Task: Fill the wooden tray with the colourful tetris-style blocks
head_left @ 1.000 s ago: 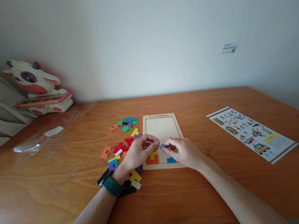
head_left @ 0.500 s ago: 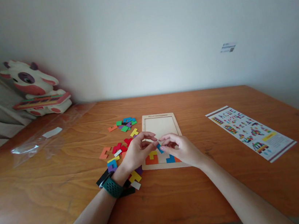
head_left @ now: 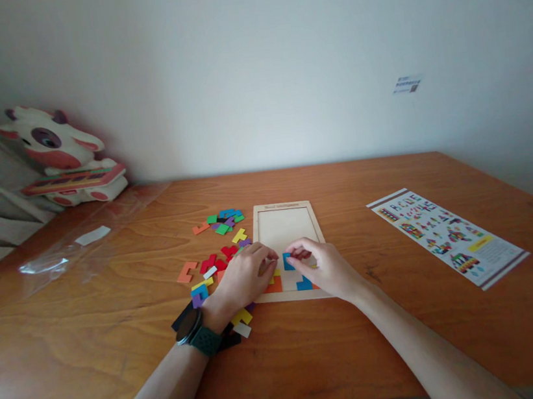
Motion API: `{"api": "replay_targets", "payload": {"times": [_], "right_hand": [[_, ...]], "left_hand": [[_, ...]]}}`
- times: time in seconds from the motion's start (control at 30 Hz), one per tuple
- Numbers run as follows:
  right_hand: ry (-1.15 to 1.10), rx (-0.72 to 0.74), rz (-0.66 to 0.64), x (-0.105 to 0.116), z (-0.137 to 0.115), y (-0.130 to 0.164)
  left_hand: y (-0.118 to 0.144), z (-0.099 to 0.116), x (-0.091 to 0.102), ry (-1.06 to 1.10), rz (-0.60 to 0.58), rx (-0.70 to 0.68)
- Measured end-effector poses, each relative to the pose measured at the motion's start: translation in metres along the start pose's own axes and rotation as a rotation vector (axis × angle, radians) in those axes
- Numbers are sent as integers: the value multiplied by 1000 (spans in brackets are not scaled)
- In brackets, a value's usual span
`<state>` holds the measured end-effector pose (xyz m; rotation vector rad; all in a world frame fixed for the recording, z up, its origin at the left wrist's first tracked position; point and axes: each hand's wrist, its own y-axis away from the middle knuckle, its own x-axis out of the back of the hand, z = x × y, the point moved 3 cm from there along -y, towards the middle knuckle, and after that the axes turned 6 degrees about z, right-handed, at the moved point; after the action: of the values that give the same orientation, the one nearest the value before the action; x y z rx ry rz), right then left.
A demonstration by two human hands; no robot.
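Observation:
A pale wooden puzzle tray (head_left: 287,226) lies in the middle of the brown table (head_left: 362,331). Orange, yellow and blue pieces sit along its near edge. My right hand (head_left: 322,267) presses a small blue piece (head_left: 287,263) down into the tray with its fingertips. My left hand (head_left: 245,277), a dark watch on its wrist, rests on the tray's left edge with its fingers touching the pieces there. A scatter of loose coloured pieces (head_left: 219,251) lies left of the tray, partly hidden under my left hand.
A printed pattern sheet (head_left: 448,234) lies at the right. A clear plastic bag (head_left: 71,248) lies at the far left. A cow-shaped toy (head_left: 61,154) stands against the wall at the back left. A small label (head_left: 406,84) is stuck on the wall.
Both hands held the blue piece above the tray and turned it. Now they have come down, and the piece lies in the tray under my right fingertips.

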<state>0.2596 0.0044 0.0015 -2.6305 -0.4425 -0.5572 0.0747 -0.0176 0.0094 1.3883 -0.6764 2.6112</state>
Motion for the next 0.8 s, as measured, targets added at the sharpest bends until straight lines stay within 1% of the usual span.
{"api": "replay_targets", "payload": {"times": [0.07, 0.17, 0.3, 0.53, 0.67, 0.8], "right_hand": [[20, -17, 7, 0, 0, 0], [51, -23, -26, -3, 1, 0], [136, 52, -67, -7, 1, 0], [395, 204, -115, -8, -2, 3], [467, 229, -122, -7, -1, 4], [498, 212, -110, -4, -1, 4]], "left_hand": [[0, 1, -1, -28, 3, -23], [0, 0, -2, -55, 4, -42], [0, 0, -2, -67, -2, -53], [1, 1, -1, -63, -7, -45], [1, 4, 0, -64, -4, -49], [2, 6, 1, -76, -24, -68]]}}
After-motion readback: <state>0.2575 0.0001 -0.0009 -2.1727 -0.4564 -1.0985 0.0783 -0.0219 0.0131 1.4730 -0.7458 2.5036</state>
